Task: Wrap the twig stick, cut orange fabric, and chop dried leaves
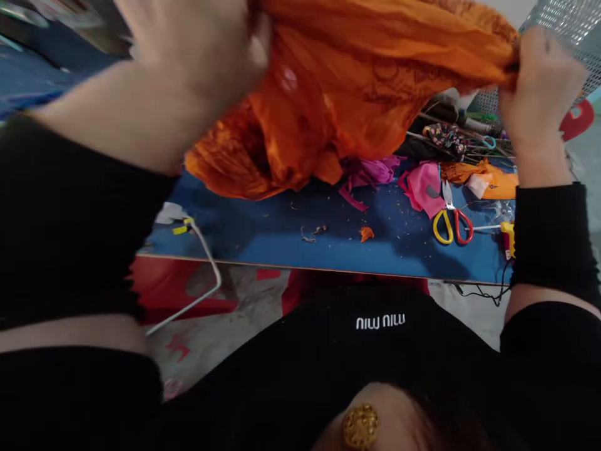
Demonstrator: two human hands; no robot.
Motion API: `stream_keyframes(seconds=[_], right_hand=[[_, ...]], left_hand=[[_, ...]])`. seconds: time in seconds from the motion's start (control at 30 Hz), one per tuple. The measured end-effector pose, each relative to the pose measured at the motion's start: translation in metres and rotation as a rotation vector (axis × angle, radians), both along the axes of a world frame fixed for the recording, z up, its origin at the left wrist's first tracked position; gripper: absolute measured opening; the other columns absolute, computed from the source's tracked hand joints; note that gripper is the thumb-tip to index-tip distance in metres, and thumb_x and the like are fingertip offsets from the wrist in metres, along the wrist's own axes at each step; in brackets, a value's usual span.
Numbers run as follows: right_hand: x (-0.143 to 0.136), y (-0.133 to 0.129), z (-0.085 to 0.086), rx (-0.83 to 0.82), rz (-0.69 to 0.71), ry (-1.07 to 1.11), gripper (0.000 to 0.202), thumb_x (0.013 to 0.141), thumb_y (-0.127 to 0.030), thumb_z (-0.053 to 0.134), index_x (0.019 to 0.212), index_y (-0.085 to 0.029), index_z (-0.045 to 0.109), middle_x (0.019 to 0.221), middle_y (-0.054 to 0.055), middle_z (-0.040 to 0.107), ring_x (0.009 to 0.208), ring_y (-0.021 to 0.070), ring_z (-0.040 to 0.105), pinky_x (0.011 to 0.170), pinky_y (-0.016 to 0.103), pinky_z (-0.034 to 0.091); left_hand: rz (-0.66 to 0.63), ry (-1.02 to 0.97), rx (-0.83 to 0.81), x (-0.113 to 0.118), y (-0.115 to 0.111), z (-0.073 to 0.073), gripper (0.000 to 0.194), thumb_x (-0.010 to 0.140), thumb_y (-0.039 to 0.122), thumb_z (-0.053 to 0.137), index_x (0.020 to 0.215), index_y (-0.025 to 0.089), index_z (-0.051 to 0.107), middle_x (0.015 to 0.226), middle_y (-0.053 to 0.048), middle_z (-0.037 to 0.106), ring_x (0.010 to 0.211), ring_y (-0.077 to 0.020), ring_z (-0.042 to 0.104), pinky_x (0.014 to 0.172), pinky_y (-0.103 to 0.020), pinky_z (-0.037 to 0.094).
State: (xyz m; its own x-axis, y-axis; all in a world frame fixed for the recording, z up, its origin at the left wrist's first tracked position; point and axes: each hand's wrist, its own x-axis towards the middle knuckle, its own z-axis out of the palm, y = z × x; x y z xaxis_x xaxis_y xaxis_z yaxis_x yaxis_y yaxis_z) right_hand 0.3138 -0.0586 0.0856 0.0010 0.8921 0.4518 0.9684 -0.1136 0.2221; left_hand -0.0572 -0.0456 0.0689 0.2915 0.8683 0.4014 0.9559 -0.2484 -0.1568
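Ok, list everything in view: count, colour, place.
Printed sheet: one, orange, upper middle
Table: one, blue, below
Scissors: one, red-and-yellow handles, table's right
Glue gun: one, yellow and red, right of scissors
Crumpled scrap: one, magenta, table's back
Flat scrap: one, pink, beside scissors
Small scrap: one, orange, table's front
Bundle: one, orange, beyond scissors
Bent rod: one, white, left
Perforated basket: one, grey, top right
Clutter pile: uncountable, mixed, back right
Garment: one, black, bottom
Left hand: one, black-cuffed, sheet's left
Right hand: one, black-cuffed, sheet's right

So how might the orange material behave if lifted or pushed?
The orange material looks floppy, sagging in folds between left hand and right hand. It is probably light for its bulk, as it looks thin and crinkled. Pushed, those folds would likely bunch.
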Motion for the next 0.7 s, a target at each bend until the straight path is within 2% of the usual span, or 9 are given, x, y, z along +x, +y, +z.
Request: stream_keyframes(seconds=[0.07, 0.1, 0.2, 0.27, 0.37, 0.43, 0.53, 0.63, 0.7], right_hand=[[0.008, 0.002, -0.027, -0.108, 0.024, 0.008, 0.077, 0.100, -0.028, 0.062, 0.166, -0.005, 0.030, 0.148, 0.033, 0.062, 0.133, 0.0436, 0.065, 0.099, 0.052, 0.052], [0.014, -0.001, -0.042, -0.209, 0.041, -0.016, 0.095, 0.096, -0.036, 0.072, 0.170, -0.005, 0.022, 0.145, 0.034, 0.063, 0.132, 0.0435, 0.065, 0.098, 0.050, 0.051], [0.038, -0.022, -0.079, -0.433, 0.095, 0.015, 0.114, 0.084, -0.048, 0.085, 0.172, -0.010, 0.023, 0.127, 0.026, 0.077, 0.113, 0.0373, 0.072, 0.089, 0.043, 0.051], [0.056, -0.045, -0.093, -0.355, 0.146, 0.096, 0.094, 0.090, -0.048, 0.075, 0.168, -0.014, 0.036, 0.125, 0.020, 0.078, 0.108, 0.0333, 0.072, 0.089, 0.041, 0.050], [0.079, -0.082, -0.109, -0.258, 0.165, 0.074, 0.054, 0.100, -0.040, 0.053, 0.144, -0.012, 0.065, 0.126, 0.023, 0.074, 0.113, 0.0335, 0.068, 0.092, 0.042, 0.047], [0.088, -0.103, -0.126, -0.328, 0.125, -0.006, 0.053, 0.103, -0.041, 0.044, 0.138, -0.009, 0.069, 0.121, 0.027, 0.072, 0.114, 0.0364, 0.064, 0.094, 0.046, 0.044], [0.095, -0.129, -0.155, -0.436, 0.116, -0.089, 0.059, 0.106, -0.036, 0.033, 0.150, -0.007, 0.060, 0.121, 0.026, 0.070, 0.116, 0.0380, 0.061, 0.101, 0.050, 0.041], [0.096, -0.152, -0.176, -0.450, 0.106, -0.109, 0.058, 0.106, -0.028, 0.027, 0.151, -0.009, 0.058, 0.123, 0.022, 0.069, 0.118, 0.0356, 0.060, 0.109, 0.050, 0.037], [0.095, -0.165, -0.181, -0.447, 0.058, -0.097, 0.057, 0.106, -0.026, 0.025, 0.147, -0.011, 0.061, 0.119, 0.020, 0.070, 0.114, 0.0335, 0.060, 0.112, 0.049, 0.035]], left_hand=[[0.035, 0.023, -0.153, 0.001, 0.000, -0.020, 0.058, 0.110, 0.041, 0.048, 0.155, 0.004, 0.048, 0.127, -0.018, 0.070, 0.130, -0.0515, 0.065, 0.099, -0.070, 0.053], [0.002, 0.056, -0.249, 0.001, -0.001, -0.032, 0.067, 0.105, 0.042, 0.062, 0.162, 0.013, 0.044, 0.125, -0.016, 0.074, 0.127, -0.0471, 0.069, 0.101, -0.064, 0.055], [-0.127, 0.065, -0.395, -0.005, -0.009, -0.065, 0.080, 0.098, 0.046, 0.071, 0.167, 0.018, 0.041, 0.113, -0.008, 0.079, 0.111, -0.0281, 0.075, 0.098, -0.039, 0.057], [-0.226, -0.055, -0.384, -0.011, -0.020, -0.084, 0.059, 0.101, 0.048, 0.062, 0.151, 0.017, 0.062, 0.106, -0.004, 0.079, 0.100, -0.0191, 0.073, 0.091, -0.028, 0.052], [-0.398, -0.153, -0.343, -0.012, -0.042, -0.110, 0.045, 0.103, 0.051, 0.047, 0.117, 0.021, 0.079, 0.103, -0.005, 0.080, 0.093, -0.0190, 0.070, 0.079, -0.029, 0.047], [-0.500, -0.067, -0.385, -0.005, -0.057, -0.128, 0.048, 0.104, 0.050, 0.040, 0.107, 0.025, 0.081, 0.095, -0.008, 0.079, 0.085, -0.0218, 0.069, 0.071, -0.033, 0.043], [-0.653, 0.118, -0.500, 0.005, -0.071, -0.155, 0.047, 0.104, 0.048, 0.038, 0.098, 0.026, 0.079, 0.086, -0.009, 0.076, 0.074, -0.0228, 0.066, 0.063, -0.034, 0.037], [-0.809, 0.216, -0.682, 0.005, -0.071, -0.173, 0.029, 0.096, 0.045, 0.058, 0.092, 0.024, 0.078, 0.086, -0.007, 0.077, 0.068, -0.0197, 0.062, 0.059, -0.031, 0.032], [-0.729, 0.076, -0.677, 0.002, -0.062, -0.173, 0.022, 0.083, 0.046, 0.076, 0.086, 0.024, 0.078, 0.076, -0.002, 0.075, 0.062, -0.0167, 0.057, 0.057, -0.028, 0.031]])
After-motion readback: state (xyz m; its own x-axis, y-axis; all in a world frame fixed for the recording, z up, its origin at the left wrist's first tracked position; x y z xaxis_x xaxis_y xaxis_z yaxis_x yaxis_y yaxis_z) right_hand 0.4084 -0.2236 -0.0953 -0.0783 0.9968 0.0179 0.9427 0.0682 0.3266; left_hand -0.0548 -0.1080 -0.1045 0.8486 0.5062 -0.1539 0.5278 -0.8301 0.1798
